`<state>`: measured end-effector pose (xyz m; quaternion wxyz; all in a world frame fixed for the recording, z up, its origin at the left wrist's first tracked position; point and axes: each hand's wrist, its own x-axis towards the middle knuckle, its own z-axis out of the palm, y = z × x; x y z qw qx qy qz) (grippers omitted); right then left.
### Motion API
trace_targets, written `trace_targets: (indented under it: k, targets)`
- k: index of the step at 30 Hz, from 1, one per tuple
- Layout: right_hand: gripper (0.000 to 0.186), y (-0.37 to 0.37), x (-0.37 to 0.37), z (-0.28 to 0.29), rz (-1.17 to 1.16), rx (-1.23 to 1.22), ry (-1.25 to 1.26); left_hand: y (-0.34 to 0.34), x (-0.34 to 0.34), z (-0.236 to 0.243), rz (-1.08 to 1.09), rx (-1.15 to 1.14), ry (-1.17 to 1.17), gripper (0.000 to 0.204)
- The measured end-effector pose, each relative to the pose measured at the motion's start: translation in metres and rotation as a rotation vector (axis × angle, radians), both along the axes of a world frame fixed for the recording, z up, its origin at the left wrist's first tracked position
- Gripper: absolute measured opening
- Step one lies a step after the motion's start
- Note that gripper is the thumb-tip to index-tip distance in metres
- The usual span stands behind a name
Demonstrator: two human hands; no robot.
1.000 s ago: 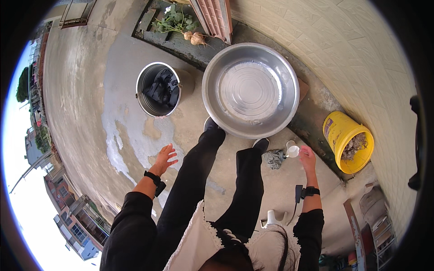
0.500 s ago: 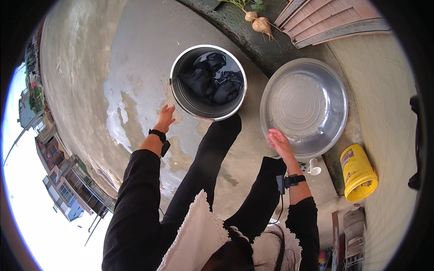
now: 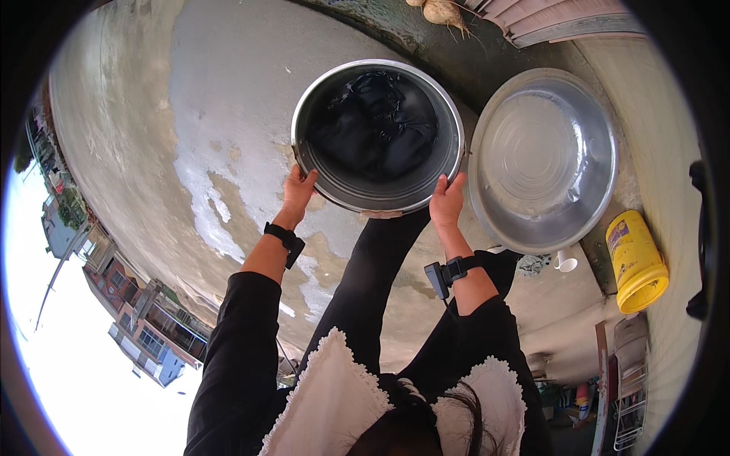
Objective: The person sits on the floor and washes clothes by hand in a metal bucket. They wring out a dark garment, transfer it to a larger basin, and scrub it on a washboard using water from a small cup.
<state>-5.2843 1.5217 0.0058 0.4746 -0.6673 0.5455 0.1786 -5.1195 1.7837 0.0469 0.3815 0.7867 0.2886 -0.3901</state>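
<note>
Both hands are on the rim of the steel bucket (image 3: 377, 64), which holds dark soaked cloth (image 3: 369, 125) in water. My left hand (image 3: 299, 188) grips the lower left side, with its fingertips at the rim. My right hand (image 3: 449, 194) is closed on the lower right side, thumb up along the metal. A wide, shallow steel basin (image 3: 532, 156) stands just to the right of the bucket, close by my right hand. My dark-trousered leg (image 3: 380, 266) shows below the bucket.
A yellow bucket (image 3: 630, 254) is by the tiled wall at right. Beside the basin are a white cup (image 3: 565, 261) and grey cloth (image 3: 534, 264). Root vegetables (image 3: 441, 14) lie on the ledge at the top, near pink slats (image 3: 547, 19). Wet concrete (image 3: 228, 91) spreads leftward.
My view has turned toward the bucket, with the basin shifting right. Both hands, earlier open in the air, have reached up and taken hold of the bucket's rim.
</note>
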Motion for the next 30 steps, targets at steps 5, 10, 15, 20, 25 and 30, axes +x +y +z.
trace_targets:
  k: [5, 10, 15, 20, 25, 30]
  targets:
    - [0.026, -0.046, -0.011, -0.007, -0.102, -0.091, -0.15, -0.082, 0.028, 0.047, -0.111, -0.272, -0.208, 0.006]
    - [0.026, -0.048, -0.061, -0.012, -0.298, 0.118, -0.069, -0.15, 0.013, 0.109, -0.353, -0.18, -0.204, 0.009]
    - [0.028, -0.06, -0.1, -0.027, -0.292, 0.125, -0.076, -0.216, -0.016, 0.139, -0.548, -0.141, -0.252, 0.014]
    - [0.032, -0.072, -0.118, -0.029, -0.438, 0.546, -0.023, -0.27, -0.05, 0.165, -0.601, -0.122, -0.298, 0.017]
    - [0.033, -0.077, -0.126, -0.033, -0.586, 0.741, -0.061, -0.315, -0.075, 0.173, -0.749, -0.047, -0.373, 0.02]
    - [0.035, -0.092, -0.133, -0.037, -0.674, 0.913, -0.076, -0.347, -0.098, 0.172, -0.844, -0.007, -0.461, 0.024]
